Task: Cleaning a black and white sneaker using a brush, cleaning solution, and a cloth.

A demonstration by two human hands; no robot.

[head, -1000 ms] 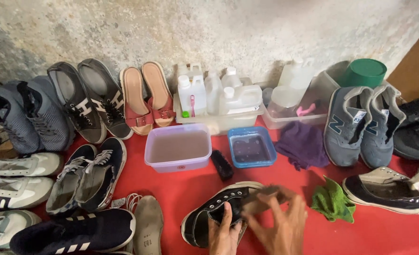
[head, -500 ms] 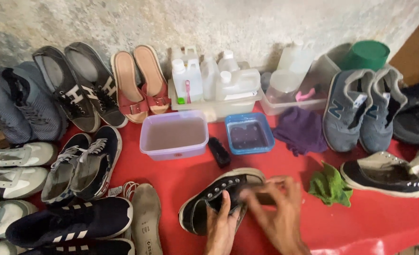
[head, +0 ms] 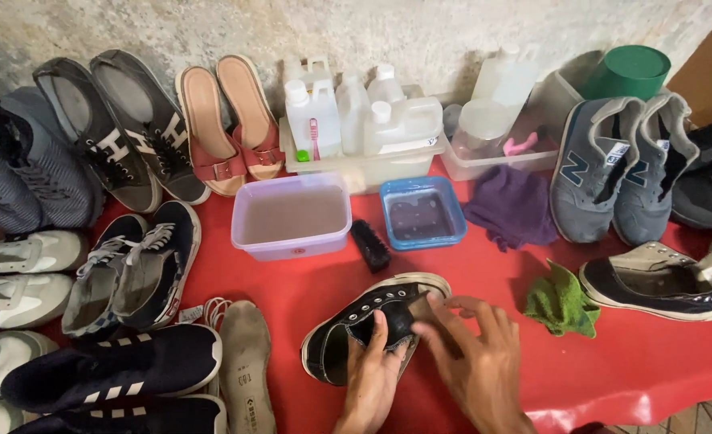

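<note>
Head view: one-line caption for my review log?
Both hands, left hand and right hand, grip a black sneaker on a red table cover among shoes.

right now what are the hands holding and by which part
Both hold the black sneaker: left hand grips its side by the laces, right hand rests on the toe end.
</note>
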